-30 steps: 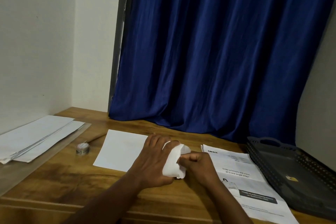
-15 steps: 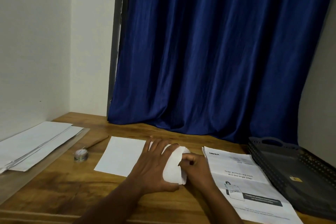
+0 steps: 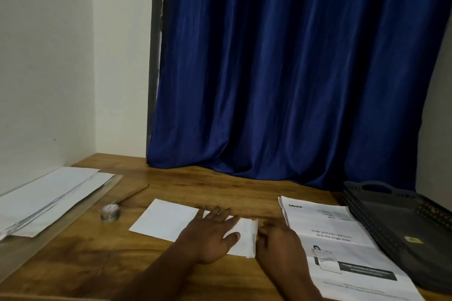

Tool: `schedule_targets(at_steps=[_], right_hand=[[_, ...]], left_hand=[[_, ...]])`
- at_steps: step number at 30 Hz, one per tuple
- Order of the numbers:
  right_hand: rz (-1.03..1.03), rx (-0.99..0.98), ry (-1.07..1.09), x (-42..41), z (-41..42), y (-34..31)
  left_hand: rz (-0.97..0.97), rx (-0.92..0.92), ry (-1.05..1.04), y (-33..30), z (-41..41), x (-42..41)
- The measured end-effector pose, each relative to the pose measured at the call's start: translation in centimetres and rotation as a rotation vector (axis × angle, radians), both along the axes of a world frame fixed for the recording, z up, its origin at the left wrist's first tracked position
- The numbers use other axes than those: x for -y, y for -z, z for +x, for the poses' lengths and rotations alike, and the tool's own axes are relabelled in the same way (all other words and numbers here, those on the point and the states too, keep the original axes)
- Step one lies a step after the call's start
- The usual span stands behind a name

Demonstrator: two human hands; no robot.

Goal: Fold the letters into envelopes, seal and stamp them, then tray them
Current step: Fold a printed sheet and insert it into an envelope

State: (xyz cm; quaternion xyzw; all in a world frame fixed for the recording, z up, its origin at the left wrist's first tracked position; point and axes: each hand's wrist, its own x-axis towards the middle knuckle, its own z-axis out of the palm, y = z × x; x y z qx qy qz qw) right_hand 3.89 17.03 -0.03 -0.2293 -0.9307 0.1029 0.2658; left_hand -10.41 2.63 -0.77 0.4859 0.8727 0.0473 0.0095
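Note:
A white letter (image 3: 166,219) lies on the wooden table (image 3: 195,190), its right end folded over into a flat layered flap (image 3: 247,234). My left hand (image 3: 210,234) rests flat on the fold with fingers spread, pressing it down. My right hand (image 3: 276,239) sits at the fold's right edge, fingertips touching the crease. A stack of printed letters (image 3: 342,244) lies to the right. A stack of white envelopes (image 3: 44,198) is at the far left. A dark plastic tray (image 3: 381,200) stands at the right, with a small yellow tag inside.
A small round silver tin (image 3: 110,211) sits left of the letter, with a thin brown stick (image 3: 133,194) leaning away behind it. A blue curtain (image 3: 281,80) hangs behind the table. White walls close in the left corner.
The rounded, lifted fold of paper has been pressed flat onto the table. My left hand has opened out over it and my right hand has slid to the crease.

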Motion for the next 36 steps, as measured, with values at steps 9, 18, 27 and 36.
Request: schedule_targets(at_steps=[9,18,27,36], right_hand=[[-0.015,0.103,-0.285,0.0,0.4,0.7],[0.063,0.523,-0.381,0.7,0.0,0.0],[0.035,0.545,-0.393,0.8,0.3,0.0],[-0.016,0.548,-0.356,1.9,2.9,-0.5]], left_hand=[[0.004,0.003,-0.005,0.0,0.0,-0.1],[0.022,-0.011,0.001,-0.1,0.0,0.2],[0.360,0.006,-0.046,-0.2,0.4,0.8],[0.302,0.025,-0.239,-0.7,3.1,5.4]])
